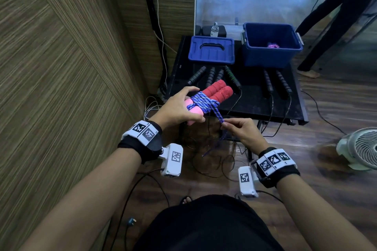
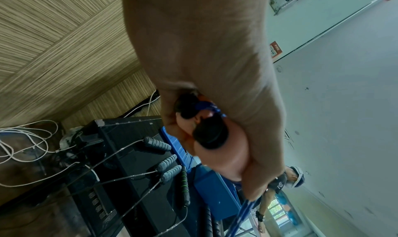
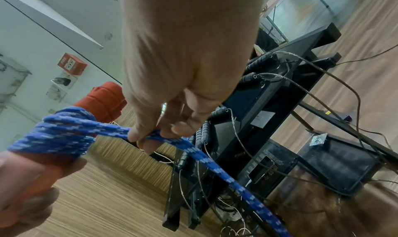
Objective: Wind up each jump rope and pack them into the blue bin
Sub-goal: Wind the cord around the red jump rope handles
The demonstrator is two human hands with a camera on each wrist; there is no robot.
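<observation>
My left hand point(image 1: 179, 106) grips the two red foam handles point(image 1: 217, 90) of a jump rope, held side by side above the table's near edge. Blue-and-white braided rope point(image 1: 201, 101) is wound round them in several turns. My right hand point(image 1: 232, 125) pinches the loose rope strand point(image 3: 150, 135) just below the bundle, and the tail point(image 1: 214, 145) hangs toward the floor. In the left wrist view the fingers point(image 2: 264, 176) curl round the handles' black end caps point(image 2: 210, 133). The open blue bin point(image 1: 271, 55) stands at the table's far right with a pink rope bundle point(image 1: 273, 45) inside.
The bin's blue lid point(image 1: 211, 50) lies left of the bin on the black table point(image 1: 255, 100). Several black-handled jump ropes point(image 1: 267, 83) lie on it, their thin cords trailing to the floor. A white fan point(image 1: 359, 149) stands at the right. Another person's legs point(image 1: 326, 26) are behind the table.
</observation>
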